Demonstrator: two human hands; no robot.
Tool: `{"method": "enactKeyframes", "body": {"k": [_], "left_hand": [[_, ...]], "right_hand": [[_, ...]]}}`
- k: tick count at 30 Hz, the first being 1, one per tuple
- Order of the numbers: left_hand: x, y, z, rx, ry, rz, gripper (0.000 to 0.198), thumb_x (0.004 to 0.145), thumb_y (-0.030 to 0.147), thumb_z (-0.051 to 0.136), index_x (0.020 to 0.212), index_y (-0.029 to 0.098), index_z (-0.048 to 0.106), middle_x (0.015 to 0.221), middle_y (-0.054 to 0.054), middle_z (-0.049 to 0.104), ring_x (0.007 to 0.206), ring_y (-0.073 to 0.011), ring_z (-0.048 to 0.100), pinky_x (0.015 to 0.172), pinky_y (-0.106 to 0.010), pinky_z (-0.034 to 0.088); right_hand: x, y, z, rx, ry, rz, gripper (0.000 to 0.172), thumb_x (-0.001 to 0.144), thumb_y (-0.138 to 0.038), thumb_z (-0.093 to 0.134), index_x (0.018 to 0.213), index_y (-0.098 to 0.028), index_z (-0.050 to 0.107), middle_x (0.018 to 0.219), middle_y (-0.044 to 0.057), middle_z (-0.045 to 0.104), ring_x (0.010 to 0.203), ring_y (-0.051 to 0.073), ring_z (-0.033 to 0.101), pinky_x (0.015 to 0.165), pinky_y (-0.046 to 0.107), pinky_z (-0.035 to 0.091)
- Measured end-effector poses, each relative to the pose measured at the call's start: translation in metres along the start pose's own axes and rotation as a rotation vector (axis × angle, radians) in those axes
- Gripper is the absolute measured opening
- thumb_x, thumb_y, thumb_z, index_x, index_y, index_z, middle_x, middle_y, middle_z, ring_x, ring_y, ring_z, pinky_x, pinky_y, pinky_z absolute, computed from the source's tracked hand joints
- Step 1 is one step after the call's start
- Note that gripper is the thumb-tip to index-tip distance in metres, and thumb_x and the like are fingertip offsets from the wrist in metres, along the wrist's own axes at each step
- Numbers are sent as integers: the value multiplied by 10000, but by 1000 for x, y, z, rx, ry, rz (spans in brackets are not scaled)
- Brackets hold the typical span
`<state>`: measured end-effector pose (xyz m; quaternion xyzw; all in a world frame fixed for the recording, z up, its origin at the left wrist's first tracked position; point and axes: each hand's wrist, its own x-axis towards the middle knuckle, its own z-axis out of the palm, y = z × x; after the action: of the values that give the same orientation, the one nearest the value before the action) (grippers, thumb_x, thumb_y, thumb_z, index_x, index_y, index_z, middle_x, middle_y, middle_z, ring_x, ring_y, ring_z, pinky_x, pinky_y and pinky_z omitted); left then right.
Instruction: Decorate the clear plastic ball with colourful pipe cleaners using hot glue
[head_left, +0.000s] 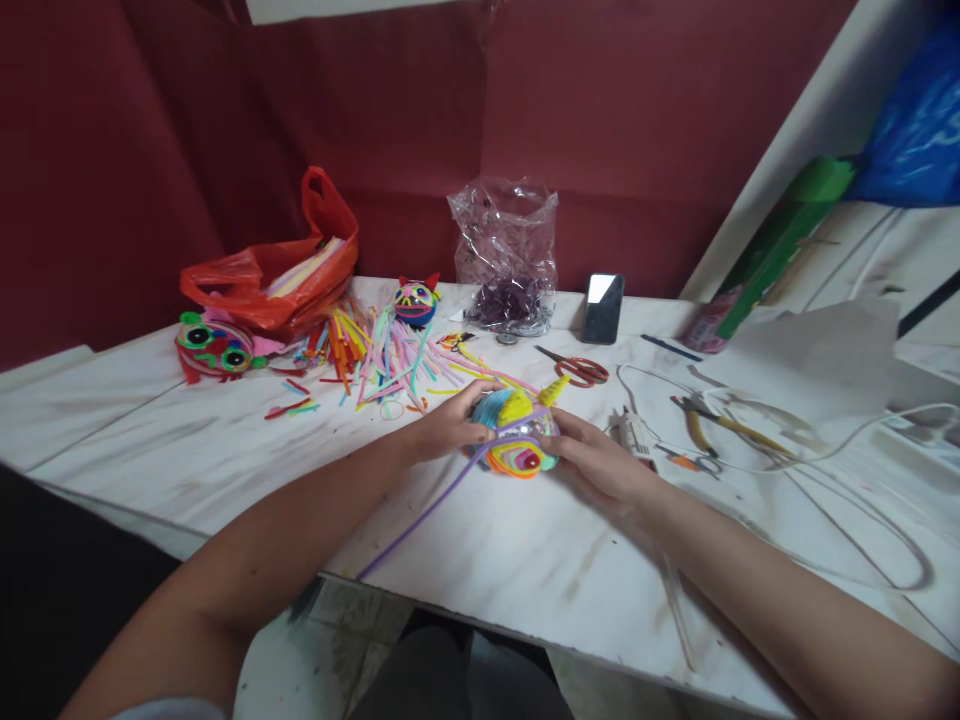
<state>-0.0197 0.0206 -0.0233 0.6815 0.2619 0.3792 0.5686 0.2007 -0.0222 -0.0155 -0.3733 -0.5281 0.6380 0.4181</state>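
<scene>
Left hand: I see the left hand point(450, 425) at frame centre, fingers curled over the left side of the pipe-cleaner ball point(517, 440), grasping it.
Right hand: the right hand point(600, 470) meets the ball from the right, fingers closed against its side.
Held item: the ball sits low between both hands, at or just above the table point(187, 450); I cannot tell whether it touches. Yellow horns point up.
Purple strand: a purple pipe cleaner point(420, 515) runs from the ball down-left past the table edge.
Reason for hold: in my judgement, the two-sided grip keeps a round item from rolling and leaves the face turned toward the camera.
Tools: glue gun point(634, 435), pliers point(712, 425) and scissors point(577, 368) lie right of centre, near the right hand.
Stock: cut pieces point(375, 360) are spread behind the ball; a red bag point(277, 275) lies upper left, a clear bag point(510, 260) upper centre.
Other items: two finished figures point(214, 348) sit by the red bag; a phone point(604, 307) stands right of the clear bag.
Surface: white, marbled, smudged.
Room: a dark red wall point(150, 150) backs the table.
</scene>
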Motion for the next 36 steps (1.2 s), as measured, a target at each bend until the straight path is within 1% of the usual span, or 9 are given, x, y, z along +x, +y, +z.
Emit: {"method": "enactKeyframes", "body": {"k": [6,10,15,20,22,24,28,32,36], "left_hand": [[2,-10,-6,-63,-34,-40,663,644,254,764,1235,233,464,1156,-53,590,1059,-258,574,871,-349,445],[4,-15,-8,-91,-64,13,694,635,285,781,1241,239,445,1197,-57,565,1082,-251,551,898,-348,420],[4,-10,-7,-52,-37,-13,655,643,323,771,1207,223,454,1220,-71,546,1122,-267,525,929,-364,397],[3,-5,-3,-29,1,10,679,607,321,793,1190,227,458,1208,-65,556,1123,-265,528,923,-352,407],[3,-4,-1,-27,19,10,689,616,313,778,1220,228,457,1214,-65,559,1116,-261,536,927,-352,413],[3,-2,1,-23,44,-10,685,629,304,757,1241,232,459,1200,-59,572,1089,-254,553,911,-347,429],[2,1,6,-6,119,-59,632,635,281,727,1219,234,488,1152,-44,588,1023,-233,576,839,-313,464],[2,2,9,-14,171,-82,604,627,281,711,1191,235,501,1079,-26,603,934,-208,595,767,-287,479],[3,-1,12,-49,222,-104,611,617,267,714,1189,241,502,1045,-15,615,907,-198,613,782,-296,481]], "right_hand": [[0,-1,1,31,-18,-2,472,639,-301,814,1084,-215,682,1108,50,724,1077,254,632,1010,421,447],[0,-1,1,39,-33,-11,480,652,-309,817,1100,-214,674,1128,55,718,1063,249,639,1011,419,445],[3,2,-1,70,4,-6,544,653,-362,829,1144,-223,639,1195,61,687,1113,241,617,1058,423,410],[4,4,0,53,29,-32,572,625,-378,839,1131,-209,633,1160,78,688,1055,241,638,1002,424,460],[5,3,0,37,83,-16,575,633,-384,825,1140,-209,618,1149,85,682,1004,235,651,937,411,498],[6,2,-2,-21,215,-44,498,658,-391,785,1090,-206,621,1106,83,681,935,222,654,848,388,523],[8,-3,-12,-223,505,-250,200,712,-386,644,765,-197,610,785,22,650,774,175,596,758,331,485],[6,-8,-18,-371,499,-347,252,792,-392,503,619,-210,530,613,-18,548,646,143,513,667,287,433],[0,-8,-15,-588,516,-426,348,878,-400,436,591,-214,502,598,-4,539,607,150,502,602,284,419]]}}
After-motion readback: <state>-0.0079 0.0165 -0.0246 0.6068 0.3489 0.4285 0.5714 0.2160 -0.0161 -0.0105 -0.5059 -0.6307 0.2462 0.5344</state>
